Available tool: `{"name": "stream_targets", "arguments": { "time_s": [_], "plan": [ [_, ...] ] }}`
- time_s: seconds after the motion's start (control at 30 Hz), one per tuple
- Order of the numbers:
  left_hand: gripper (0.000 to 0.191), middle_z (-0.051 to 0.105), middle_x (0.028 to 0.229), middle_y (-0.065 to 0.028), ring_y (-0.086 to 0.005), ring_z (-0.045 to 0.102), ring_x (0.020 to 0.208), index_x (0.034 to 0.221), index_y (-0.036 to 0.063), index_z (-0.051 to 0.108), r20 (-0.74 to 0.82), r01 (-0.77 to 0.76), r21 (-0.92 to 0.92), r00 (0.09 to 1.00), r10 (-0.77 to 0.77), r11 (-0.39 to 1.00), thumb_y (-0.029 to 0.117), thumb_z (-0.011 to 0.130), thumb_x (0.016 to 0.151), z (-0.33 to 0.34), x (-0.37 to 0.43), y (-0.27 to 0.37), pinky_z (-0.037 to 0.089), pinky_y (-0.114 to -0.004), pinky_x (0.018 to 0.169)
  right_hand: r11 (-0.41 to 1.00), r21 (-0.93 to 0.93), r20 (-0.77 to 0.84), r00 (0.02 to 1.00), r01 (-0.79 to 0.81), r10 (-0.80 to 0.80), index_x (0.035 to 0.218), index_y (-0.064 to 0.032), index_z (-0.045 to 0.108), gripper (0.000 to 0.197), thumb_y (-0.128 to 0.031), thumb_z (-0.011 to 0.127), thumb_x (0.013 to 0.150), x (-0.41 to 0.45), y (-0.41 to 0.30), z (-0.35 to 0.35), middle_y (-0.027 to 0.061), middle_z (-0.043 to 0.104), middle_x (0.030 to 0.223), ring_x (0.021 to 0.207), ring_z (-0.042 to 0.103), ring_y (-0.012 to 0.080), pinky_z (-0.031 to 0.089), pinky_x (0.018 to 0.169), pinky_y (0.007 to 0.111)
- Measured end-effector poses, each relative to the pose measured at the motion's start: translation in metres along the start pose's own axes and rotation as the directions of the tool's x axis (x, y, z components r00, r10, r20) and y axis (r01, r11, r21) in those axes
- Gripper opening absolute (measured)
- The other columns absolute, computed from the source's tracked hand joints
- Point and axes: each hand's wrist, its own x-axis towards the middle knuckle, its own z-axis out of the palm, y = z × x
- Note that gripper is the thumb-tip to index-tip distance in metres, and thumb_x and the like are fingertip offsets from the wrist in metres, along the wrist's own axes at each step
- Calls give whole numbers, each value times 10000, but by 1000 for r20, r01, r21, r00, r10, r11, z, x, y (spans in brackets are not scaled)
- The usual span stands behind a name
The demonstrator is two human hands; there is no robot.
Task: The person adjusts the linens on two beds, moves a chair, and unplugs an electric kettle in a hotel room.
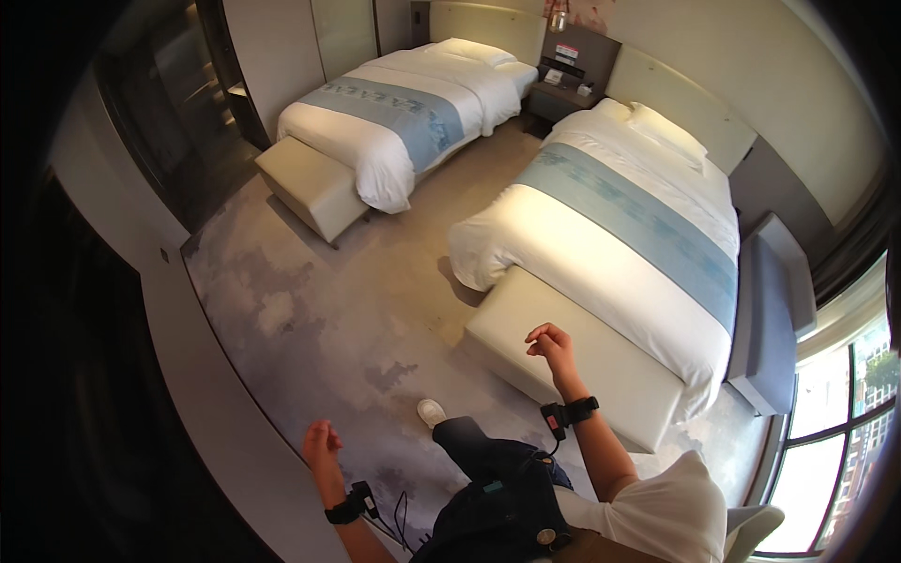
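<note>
My left hand (322,438) hangs over the patterned carpet (281,338) near the wall, its fingers loosely curled and nothing seen in it. My right hand (550,343) is raised in front of a cream upholstered bench (598,352), fingers bent, holding nothing that shows. Both wrists wear black straps with small devices and cables. Beyond the bench stands a bed with white bedding (584,232) and a blue bed runner (633,218). One white shoe (431,413) shows on the carpet below me.
A second bed (380,134) with a cream bench (310,183) stands farther left. A nightstand (556,98) sits between the beds. At the right are a grey-blue sofa (771,338), a window (816,464) and a chair back (757,524). A dark doorway (183,105) is at upper left.
</note>
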Motion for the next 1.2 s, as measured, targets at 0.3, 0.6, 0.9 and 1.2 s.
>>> {"name": "stream_targets", "arguments": {
  "time_s": [0.3, 0.6, 0.9, 1.2],
  "plan": [
    [153, 425, 638, -1, -92, 404, 546, 797, 74, 498, 67, 115, -161, 992, -105, 980, 198, 497, 886, 23, 176, 24, 344, -239, 510, 962, 274, 116, 992, 12, -45, 841, -69, 555, 131, -135, 449, 882, 197, -13, 177, 34, 586, 805, 668, 552, 115, 450, 650, 234],
    [152, 477, 677, 0, -94, 450, 586, 932, 26, 555, 233, 268, -44, 940, -251, 963, 156, 520, 859, 89, 420, 15, 370, -230, 533, 978, 178, 378, 910, 111, -172, 862, -25, 561, 105, -35, 457, 861, 348, -63, 267, 58, 591, 846, 770, 572, 134, 456, 714, 250],
    [192, 511, 698, -3, -80, 472, 608, 974, 24, 559, 748, 213, 361, 516, -418, 908, 177, 493, 879, 349, 634, 33, 369, -214, 569, 982, 144, -592, 806, 119, -11, 870, -63, 534, 77, -85, 461, 866, 423, -58, 144, 65, 585, 836, 669, 544, 126, 454, 653, 233],
    [170, 516, 708, 1, -79, 489, 631, 964, 28, 559, 872, 154, 405, 232, -431, 901, 157, 490, 878, 624, 745, 26, 410, -199, 604, 936, 335, -873, 409, 105, 266, 912, -66, 536, 104, -122, 491, 836, 549, -55, 80, 77, 594, 875, 706, 554, 132, 468, 662, 248]
  ]
}}
